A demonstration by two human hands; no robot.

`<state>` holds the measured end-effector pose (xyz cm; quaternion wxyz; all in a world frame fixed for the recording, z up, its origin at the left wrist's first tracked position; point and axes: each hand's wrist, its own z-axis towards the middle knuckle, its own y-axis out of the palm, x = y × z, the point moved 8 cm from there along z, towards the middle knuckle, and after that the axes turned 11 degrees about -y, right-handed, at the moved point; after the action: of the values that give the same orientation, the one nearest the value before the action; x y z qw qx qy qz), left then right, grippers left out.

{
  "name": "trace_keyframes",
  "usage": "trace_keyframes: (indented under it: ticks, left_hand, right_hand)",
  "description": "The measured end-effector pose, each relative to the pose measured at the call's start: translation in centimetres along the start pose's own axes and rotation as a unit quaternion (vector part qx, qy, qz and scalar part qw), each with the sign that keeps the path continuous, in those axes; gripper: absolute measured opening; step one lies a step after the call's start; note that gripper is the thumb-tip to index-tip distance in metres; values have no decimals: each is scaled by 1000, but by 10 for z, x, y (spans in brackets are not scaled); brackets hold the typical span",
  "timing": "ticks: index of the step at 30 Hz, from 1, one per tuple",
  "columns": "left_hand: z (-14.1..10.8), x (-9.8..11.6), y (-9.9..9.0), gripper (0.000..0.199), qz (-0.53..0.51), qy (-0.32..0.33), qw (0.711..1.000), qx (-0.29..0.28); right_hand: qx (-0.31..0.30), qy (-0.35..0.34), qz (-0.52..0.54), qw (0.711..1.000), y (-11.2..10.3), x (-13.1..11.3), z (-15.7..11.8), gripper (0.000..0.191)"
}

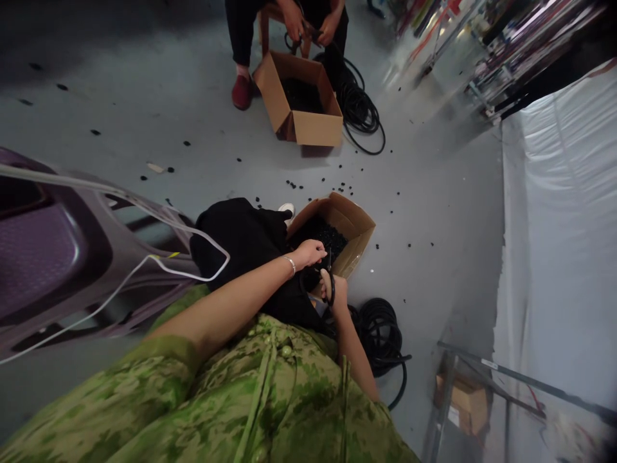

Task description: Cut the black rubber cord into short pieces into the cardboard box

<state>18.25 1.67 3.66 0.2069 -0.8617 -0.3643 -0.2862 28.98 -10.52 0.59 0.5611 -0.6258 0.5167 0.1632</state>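
My right hand (337, 290) is wrapped round the black handles of a pair of scissors (331, 283), whose blades point away from me over an open cardboard box (359, 226). Just to the left, my left hand (310, 253) is closed in a pinch close to the blades. What its fingertips hold is too small to make out. Many small black pieces (332, 236) lie inside the box below both hands. Beside my right forearm, a thick coil of black tubing (380, 328) rests on the floor.
Across from me a seated person's hands (308, 26) work above another cardboard box (318, 128), with a black tubing coil (361, 112) beside it. Black bits (341, 186) are scattered on the floor. A purple plastic chair (43, 257) with a white cable (144, 260) stands left.
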Motion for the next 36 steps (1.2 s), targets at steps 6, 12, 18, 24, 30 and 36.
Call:
trace_keyframes:
  ticks: [6,12,18,24,30,36]
  left_hand:
    - [1,-6,-2,15,-6,-36,999,9]
    - [0,-6,-2,15,6,-54,998,8]
    - [0,-5,7,17,-6,-43,998,-45]
    - [5,-10,3,21,-27,-63,998,-16]
    - [5,-9,0,19,-65,-77,995,-14]
    - [0,-6,0,18,-112,-97,989,-27]
  right_hand:
    - [34,-54,-99,993,4,-4,-5,61]
    - [16,-39,-80,996,8,4,-5,59]
    - [-14,6,-6,1000,1,13,5,56]
    - [0,10,-21,1000,7,11,9,56]
    - [31,-25,-61,997,9,6,2,57]
    - [26,6,-2,1000,11,15,-9,54]
